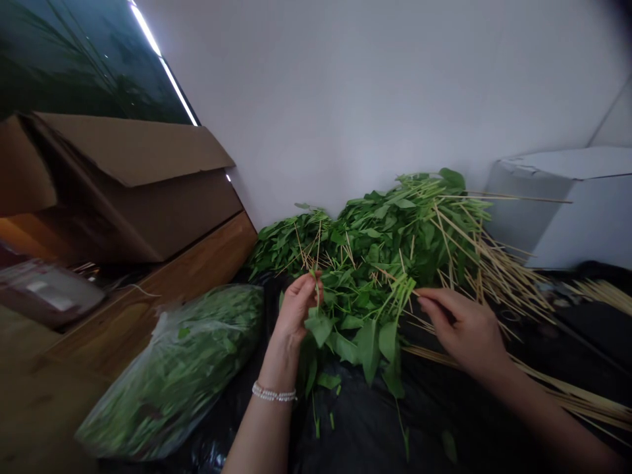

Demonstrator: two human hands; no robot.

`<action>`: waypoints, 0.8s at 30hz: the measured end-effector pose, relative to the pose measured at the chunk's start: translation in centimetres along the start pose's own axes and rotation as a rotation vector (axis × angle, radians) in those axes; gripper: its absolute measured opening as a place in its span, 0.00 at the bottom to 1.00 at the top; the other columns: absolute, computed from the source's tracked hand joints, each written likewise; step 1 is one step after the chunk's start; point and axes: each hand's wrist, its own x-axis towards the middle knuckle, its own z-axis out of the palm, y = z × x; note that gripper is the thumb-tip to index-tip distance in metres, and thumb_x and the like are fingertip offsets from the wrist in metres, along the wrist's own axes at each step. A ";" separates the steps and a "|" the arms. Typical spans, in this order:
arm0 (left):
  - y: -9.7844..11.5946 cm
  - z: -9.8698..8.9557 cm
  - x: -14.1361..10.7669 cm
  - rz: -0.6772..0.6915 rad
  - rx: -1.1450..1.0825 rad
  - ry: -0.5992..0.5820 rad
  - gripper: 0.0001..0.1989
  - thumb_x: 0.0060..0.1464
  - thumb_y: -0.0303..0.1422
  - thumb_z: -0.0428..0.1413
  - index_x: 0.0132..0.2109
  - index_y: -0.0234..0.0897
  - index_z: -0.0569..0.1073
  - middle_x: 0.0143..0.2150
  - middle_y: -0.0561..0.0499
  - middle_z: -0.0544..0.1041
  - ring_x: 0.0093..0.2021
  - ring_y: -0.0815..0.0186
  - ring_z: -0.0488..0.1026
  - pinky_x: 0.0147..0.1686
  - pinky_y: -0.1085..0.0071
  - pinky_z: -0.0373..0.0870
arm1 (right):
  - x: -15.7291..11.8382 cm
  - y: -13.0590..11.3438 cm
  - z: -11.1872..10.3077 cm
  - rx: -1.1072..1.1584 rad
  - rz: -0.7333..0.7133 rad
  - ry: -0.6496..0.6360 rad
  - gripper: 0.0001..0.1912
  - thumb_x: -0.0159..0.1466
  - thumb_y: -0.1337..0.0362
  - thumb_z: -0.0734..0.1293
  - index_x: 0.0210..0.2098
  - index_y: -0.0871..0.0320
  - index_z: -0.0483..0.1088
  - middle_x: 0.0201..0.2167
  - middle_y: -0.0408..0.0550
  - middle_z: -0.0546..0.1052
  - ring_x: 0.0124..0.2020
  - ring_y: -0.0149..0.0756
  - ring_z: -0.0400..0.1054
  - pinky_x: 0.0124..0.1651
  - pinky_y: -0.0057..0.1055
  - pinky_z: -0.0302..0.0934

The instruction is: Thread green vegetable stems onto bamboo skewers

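Note:
My left hand (pixel 296 306), with a beaded bracelet at its wrist, is closed in a pinch on a green leafy stem (pixel 320 328) whose leaf hangs below the fingers. To the right, my right hand (pixel 467 332) pinches the end of a thin wooden skewer (pixel 419 291). Several cut leaf stems (pixel 402 293) sit along that skewer, their leaves drooping toward me; their exact join to it is hard to make out. Behind both hands rises a big heap of green leafy stems (pixel 380 220), with many skewers poking out of it.
A clear plastic bag full of leaves (pixel 197 368) lies at left. Beyond it stands an open cardboard box (pixel 148 204) on a wooden surface. Loose skewers (pixel 567 395) lie at right, near a white box (pixel 567 197). Black plastic sheeting (pixel 365 428) covers the work area; a white wall stands behind.

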 end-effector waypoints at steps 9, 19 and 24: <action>-2.0 1.6 -0.8 -0.166 0.080 -0.198 0.16 0.45 0.34 0.68 0.42 0.32 0.80 0.36 0.46 0.81 0.33 0.71 0.75 0.37 0.75 0.70 | -0.9 -0.9 0.7 0.151 -0.072 -0.179 0.09 0.68 0.66 0.61 0.44 0.56 0.72 0.35 0.45 0.77 0.35 0.31 0.73 0.39 0.28 0.66; -2.9 2.0 -1.0 -0.194 0.071 -0.146 0.15 0.37 0.33 0.71 0.35 0.34 0.81 0.33 0.47 0.82 0.31 0.70 0.77 0.34 0.76 0.71 | -1.3 -1.1 0.9 0.045 -0.134 -0.217 0.11 0.68 0.67 0.60 0.47 0.56 0.71 0.36 0.46 0.77 0.35 0.31 0.73 0.42 0.29 0.67; -2.9 2.0 -1.1 -0.204 0.086 -0.129 0.15 0.36 0.33 0.71 0.34 0.32 0.81 0.32 0.46 0.82 0.31 0.70 0.77 0.34 0.75 0.71 | -1.5 -1.0 1.0 0.009 -0.136 -0.220 0.12 0.69 0.67 0.59 0.48 0.56 0.71 0.36 0.46 0.77 0.35 0.30 0.73 0.41 0.28 0.67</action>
